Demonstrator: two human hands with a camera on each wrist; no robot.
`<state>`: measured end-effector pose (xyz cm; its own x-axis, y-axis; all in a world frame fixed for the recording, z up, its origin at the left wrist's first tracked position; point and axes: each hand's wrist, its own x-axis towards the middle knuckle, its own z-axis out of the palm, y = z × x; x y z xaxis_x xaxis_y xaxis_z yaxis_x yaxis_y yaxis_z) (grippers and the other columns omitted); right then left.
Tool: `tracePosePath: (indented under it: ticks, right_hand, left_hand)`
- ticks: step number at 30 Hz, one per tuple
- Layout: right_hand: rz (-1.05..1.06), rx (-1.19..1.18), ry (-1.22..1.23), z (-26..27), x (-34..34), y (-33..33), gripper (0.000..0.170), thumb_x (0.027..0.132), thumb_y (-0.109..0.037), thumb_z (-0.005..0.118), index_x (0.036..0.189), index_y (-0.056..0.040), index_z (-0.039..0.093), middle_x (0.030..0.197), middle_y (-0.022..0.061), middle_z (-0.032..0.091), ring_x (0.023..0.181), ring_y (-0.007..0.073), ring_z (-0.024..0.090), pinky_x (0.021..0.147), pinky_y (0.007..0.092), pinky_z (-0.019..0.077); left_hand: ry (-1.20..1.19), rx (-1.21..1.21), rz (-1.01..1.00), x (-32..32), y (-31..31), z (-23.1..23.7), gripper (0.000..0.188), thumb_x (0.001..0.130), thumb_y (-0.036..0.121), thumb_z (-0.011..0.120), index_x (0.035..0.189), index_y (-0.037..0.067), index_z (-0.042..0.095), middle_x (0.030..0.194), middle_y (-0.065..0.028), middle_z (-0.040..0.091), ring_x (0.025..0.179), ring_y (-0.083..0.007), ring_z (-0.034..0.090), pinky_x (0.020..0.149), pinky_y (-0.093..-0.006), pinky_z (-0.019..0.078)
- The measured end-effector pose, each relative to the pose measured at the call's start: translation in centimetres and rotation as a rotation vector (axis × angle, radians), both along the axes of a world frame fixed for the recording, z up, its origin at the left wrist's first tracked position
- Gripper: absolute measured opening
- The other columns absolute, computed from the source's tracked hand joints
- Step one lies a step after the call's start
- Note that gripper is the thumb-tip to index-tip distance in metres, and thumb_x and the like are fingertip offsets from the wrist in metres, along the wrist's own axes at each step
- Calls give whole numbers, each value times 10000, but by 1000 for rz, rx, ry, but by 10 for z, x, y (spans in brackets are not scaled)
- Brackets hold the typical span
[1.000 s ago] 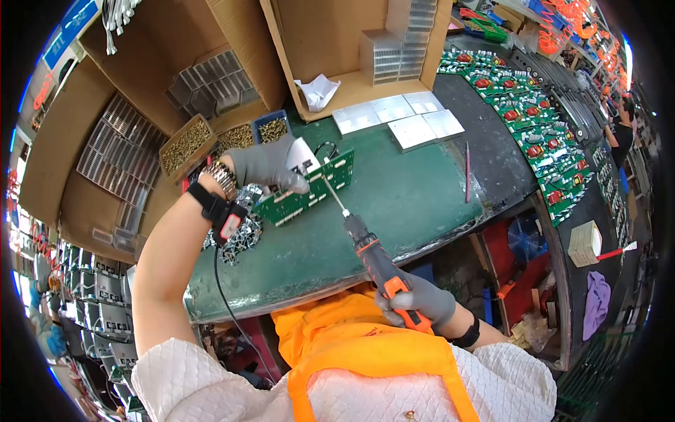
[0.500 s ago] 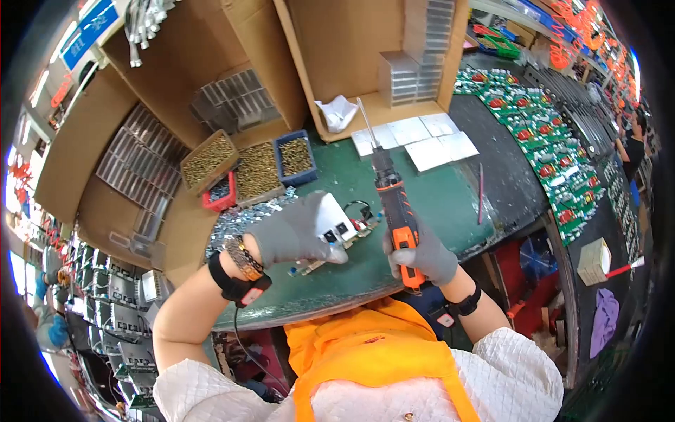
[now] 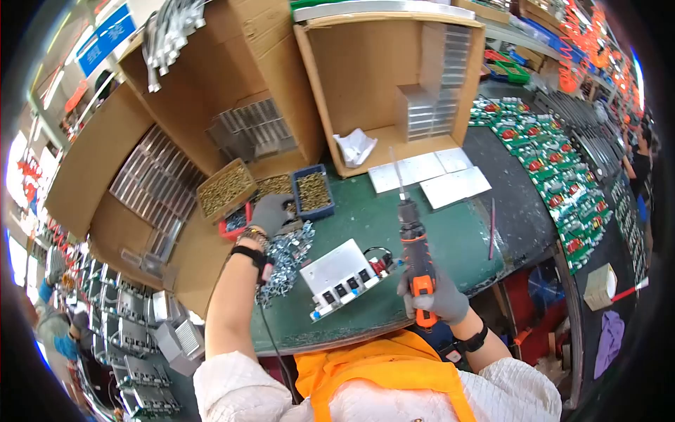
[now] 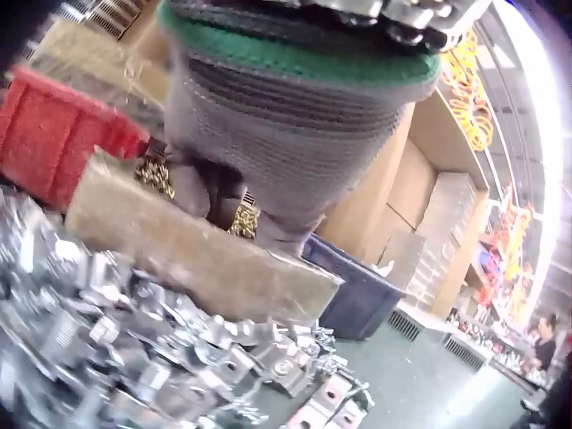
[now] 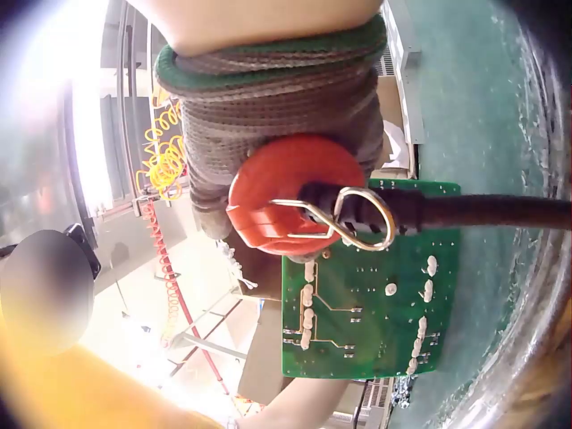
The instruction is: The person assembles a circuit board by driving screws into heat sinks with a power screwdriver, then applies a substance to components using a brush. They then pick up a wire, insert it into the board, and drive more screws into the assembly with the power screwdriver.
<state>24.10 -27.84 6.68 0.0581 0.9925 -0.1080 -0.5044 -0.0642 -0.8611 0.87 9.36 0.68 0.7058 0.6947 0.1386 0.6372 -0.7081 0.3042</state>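
Observation:
In the head view my gloved left hand reaches into the middle box of brass screws; the left wrist view shows its fingers down among the screws, their tips hidden. My right hand grips an orange and black electric screwdriver, its bit pointing away from me. Between the hands, a metal plate with a circuit board along its edge lies on the green tabletop, touched by neither hand. The right wrist view shows the green underside of a board beyond the screwdriver's end.
Loose metal clips are heaped beside the boxes. A blue box and a red box flank the screws. White plates lie before a carton. Circuit boards cover the right side, with a pink stick nearer.
My left hand has let go of the plate and board and moved to the screw box. The board, upright at first, now lies plate side up. The screwdriver has swung away from it.

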Motion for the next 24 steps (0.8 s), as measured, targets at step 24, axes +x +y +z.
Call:
tracePosePath:
  ticks: [24]
  right_hand:
    - [77,-53,-126,18,7,0,574,737,-68,712,1244,-35,444,812,36,577,580,103,561,498,248,483]
  left_hand:
    - [-529,-418,212,-9,-9,53,138,823,134,692,908,26,700,749,-42,648,604,-148,583,575,-274,458]
